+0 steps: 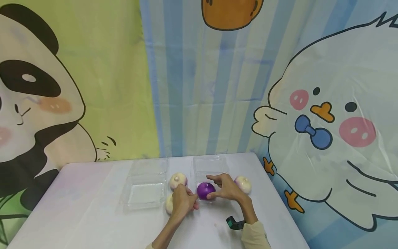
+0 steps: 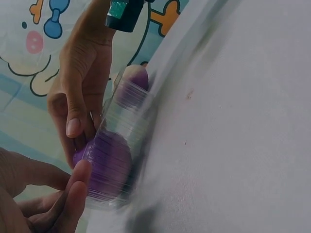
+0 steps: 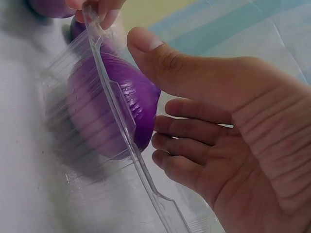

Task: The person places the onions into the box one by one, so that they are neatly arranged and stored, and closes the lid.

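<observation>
A purple onion (image 1: 206,191) sits in the base of a clear plastic clamshell box (image 3: 111,92), whose lid (image 1: 210,164) lies folded back. My left hand (image 1: 184,200) pinches the box's rim at its left side, as the left wrist view shows close up. My right hand (image 3: 218,126) is beside the onion, with thumb and fingers apart around its top and the fingertips right by its skin. Two pale onions with purple undersides, a rear one (image 1: 178,181) and a front one (image 1: 169,204), lie left of the box, the front one partly hidden by my left hand.
A second clear clamshell box (image 1: 126,200) stands opened on the left of the white table (image 1: 93,207). Another pale onion (image 1: 244,185) lies to the right, behind my right wrist. A black wrist camera mount (image 1: 235,224) sticks out from the right wrist. A cartoon curtain hangs behind the table.
</observation>
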The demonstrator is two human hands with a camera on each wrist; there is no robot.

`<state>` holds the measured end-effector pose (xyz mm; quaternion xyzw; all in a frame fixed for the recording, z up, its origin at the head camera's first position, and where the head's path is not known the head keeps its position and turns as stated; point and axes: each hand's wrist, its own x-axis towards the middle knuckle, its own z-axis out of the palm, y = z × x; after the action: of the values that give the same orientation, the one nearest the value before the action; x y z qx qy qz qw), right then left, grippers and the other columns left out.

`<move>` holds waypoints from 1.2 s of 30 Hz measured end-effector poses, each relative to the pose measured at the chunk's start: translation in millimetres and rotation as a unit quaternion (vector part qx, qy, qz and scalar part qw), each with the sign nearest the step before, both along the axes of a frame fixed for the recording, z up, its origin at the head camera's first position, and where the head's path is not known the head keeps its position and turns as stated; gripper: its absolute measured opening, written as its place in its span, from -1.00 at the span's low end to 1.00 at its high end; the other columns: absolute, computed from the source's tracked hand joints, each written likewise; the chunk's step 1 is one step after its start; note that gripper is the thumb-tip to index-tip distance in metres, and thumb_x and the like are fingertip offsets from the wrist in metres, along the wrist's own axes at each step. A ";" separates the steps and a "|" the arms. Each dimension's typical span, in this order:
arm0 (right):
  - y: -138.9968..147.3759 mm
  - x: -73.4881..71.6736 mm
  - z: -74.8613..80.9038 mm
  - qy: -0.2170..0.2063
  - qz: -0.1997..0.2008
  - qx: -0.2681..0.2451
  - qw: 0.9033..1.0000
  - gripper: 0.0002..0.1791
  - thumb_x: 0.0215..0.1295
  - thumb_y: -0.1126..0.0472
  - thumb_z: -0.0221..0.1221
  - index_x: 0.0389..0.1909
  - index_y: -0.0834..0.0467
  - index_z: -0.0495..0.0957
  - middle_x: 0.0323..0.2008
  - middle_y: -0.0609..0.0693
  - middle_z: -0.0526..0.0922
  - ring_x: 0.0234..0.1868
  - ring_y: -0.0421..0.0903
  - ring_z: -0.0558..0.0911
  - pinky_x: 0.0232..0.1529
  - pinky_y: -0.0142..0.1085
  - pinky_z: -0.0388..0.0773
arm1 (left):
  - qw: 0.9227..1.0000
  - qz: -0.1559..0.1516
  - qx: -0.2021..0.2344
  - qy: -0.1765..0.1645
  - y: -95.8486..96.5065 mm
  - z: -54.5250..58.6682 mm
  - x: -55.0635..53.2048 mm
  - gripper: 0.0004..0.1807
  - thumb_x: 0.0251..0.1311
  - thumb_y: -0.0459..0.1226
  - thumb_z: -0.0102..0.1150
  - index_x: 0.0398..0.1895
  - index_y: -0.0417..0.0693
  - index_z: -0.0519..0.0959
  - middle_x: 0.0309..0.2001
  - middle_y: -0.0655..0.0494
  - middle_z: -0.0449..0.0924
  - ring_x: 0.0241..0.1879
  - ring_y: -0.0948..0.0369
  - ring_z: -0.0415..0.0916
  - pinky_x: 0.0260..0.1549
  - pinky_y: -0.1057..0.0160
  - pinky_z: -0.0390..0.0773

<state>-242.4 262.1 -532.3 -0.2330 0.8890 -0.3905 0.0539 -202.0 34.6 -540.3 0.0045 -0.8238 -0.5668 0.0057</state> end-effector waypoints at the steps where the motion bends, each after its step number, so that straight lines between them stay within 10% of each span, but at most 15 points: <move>1: 0.0 0.5 0.7 -0.001 -0.001 0.002 1.000 -0.07 0.15 -0.01 0.65 0.46 0.34 0.53 0.44 0.24 0.61 0.31 0.39 0.71 0.31 0.23 0.70 | 1.000 0.000 0.001 -0.001 0.1 -0.3 0.6 -0.74 0.19 -0.45 0.48 -0.62 -0.21 0.62 -0.81 0.07 0.62 -0.85 0.27 0.57 -0.80 0.27 0.64; 36: 23.6 12.3 23.0 0.043 -0.063 -0.009 0.997 -0.02 -0.03 0.06 0.75 0.44 0.25 0.58 0.40 0.21 0.66 0.29 0.44 0.71 0.29 0.20 0.72 | 0.999 0.002 0.032 -0.018 4.4 2.5 1.6 -0.83 0.17 -0.51 0.43 -0.46 -0.33 0.59 -0.77 0.00 0.65 -0.82 0.24 0.62 -0.77 0.22 0.70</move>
<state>-230.1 285.6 -509.3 -0.1933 0.8997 -0.3913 -0.0111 -200.4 39.0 -537.8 0.0164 -0.8050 -0.5930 -0.0077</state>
